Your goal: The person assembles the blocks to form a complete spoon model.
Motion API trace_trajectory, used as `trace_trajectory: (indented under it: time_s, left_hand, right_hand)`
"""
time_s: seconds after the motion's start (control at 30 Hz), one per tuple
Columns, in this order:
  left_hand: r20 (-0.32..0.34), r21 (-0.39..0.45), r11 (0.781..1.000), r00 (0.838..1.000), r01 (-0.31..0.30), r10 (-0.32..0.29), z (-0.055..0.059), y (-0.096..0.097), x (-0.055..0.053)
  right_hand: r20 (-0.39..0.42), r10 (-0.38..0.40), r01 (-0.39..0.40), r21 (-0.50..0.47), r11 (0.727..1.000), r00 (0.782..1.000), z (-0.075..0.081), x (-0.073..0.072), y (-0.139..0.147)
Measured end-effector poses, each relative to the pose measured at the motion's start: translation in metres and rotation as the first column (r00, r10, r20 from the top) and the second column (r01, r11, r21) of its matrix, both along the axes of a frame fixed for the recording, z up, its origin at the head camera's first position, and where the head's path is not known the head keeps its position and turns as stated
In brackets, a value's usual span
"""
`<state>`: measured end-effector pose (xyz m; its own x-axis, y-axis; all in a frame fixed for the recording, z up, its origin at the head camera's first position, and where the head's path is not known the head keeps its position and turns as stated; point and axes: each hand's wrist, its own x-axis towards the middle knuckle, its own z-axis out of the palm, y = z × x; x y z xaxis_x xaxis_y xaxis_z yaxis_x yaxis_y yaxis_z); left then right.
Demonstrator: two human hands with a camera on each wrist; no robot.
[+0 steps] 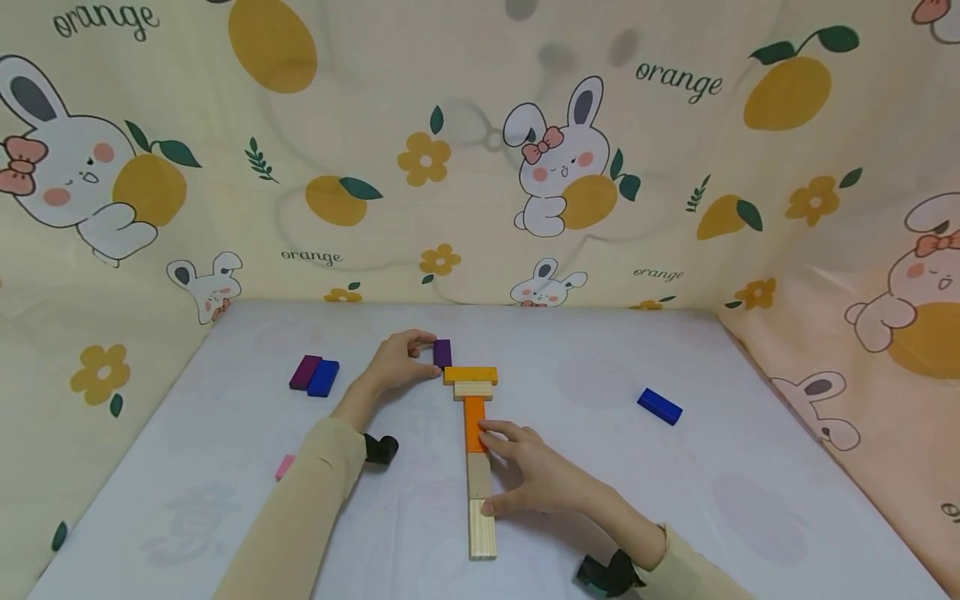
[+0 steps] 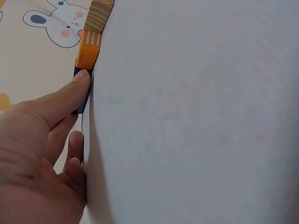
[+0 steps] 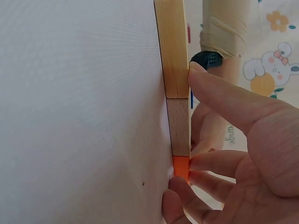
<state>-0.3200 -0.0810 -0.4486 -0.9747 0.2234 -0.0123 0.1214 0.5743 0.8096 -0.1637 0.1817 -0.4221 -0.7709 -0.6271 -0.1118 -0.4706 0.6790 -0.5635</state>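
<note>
My left hand (image 1: 397,360) pinches a dark purple block (image 1: 442,353) between thumb and fingers, at the left end of a yellow-orange crosswise block (image 1: 471,375). Just below that bar lies a short plain wooden block (image 1: 473,389). A column runs down from it: an orange block (image 1: 475,423), a light brown block (image 1: 478,476) and a pale wooden block (image 1: 482,530). With fingers extended, my right hand (image 1: 546,475) rests along this column. Its thumb touches the pale block, and other fingertips touch the orange one. In the left wrist view, the thumb covers part of the purple block (image 2: 82,100).
A plum block (image 1: 305,372) and a blue block (image 1: 323,378) lie side by side at the left. Another blue block (image 1: 660,407) lies at the right. A pink block (image 1: 284,467) shows partly beside the left sleeve. A patterned cloth rises behind the white table (image 1: 585,350).
</note>
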Motion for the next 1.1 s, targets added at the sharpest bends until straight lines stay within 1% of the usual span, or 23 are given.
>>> trace_trajectory:
  time_s: [0.23,0.5,0.67,0.83,0.9,0.97,1.03,1.1]
  left_hand:
    - [-0.013,0.002,1.0,1.0,0.013,-0.013,-0.001,0.0,0.0]
    - [0.006,0.02,1.0,1.0,0.015,-0.016,-0.001,0.0,0.001]
    - [-0.003,0.024,0.999,1.0,0.029,-0.029,-0.003,-0.001,0.001]
    - [0.027,0.024,0.999,0.999,0.046,-0.047,0.0,-0.006,0.004]
    - [0.027,0.028,0.998,0.998,0.059,-0.059,0.005,-0.007,0.009]
    - [-0.008,0.005,0.995,0.995,0.1,-0.1,0.013,-0.006,0.018]
    - [-0.053,-0.044,0.989,0.988,0.144,-0.146,0.02,-0.003,0.031]
    - [-0.094,-0.112,0.973,0.973,0.2,-0.211,0.025,0.001,0.048]
  right_hand:
    - [0.005,-0.004,0.004,0.001,1.0,1.0,0.0,0.0,0.0]
    - [0.012,-0.011,0.011,-0.002,1.0,1.0,-0.001,0.001,0.0]
    - [0.007,-0.009,0.009,-0.003,1.0,1.0,-0.002,0.001,0.001]
    - [0.0,0.0,0.0,-0.009,1.0,1.0,-0.002,0.001,0.001]
    - [-0.004,0.006,-0.006,-0.012,1.0,1.0,-0.002,0.0,0.001]
    - [-0.007,0.008,-0.008,-0.012,1.0,1.0,-0.002,0.0,0.001]
    - [-0.009,0.01,-0.01,-0.012,1.0,1.0,-0.002,0.0,0.001]
    - [-0.01,0.009,-0.009,-0.005,1.0,1.0,-0.003,-0.001,0.002]
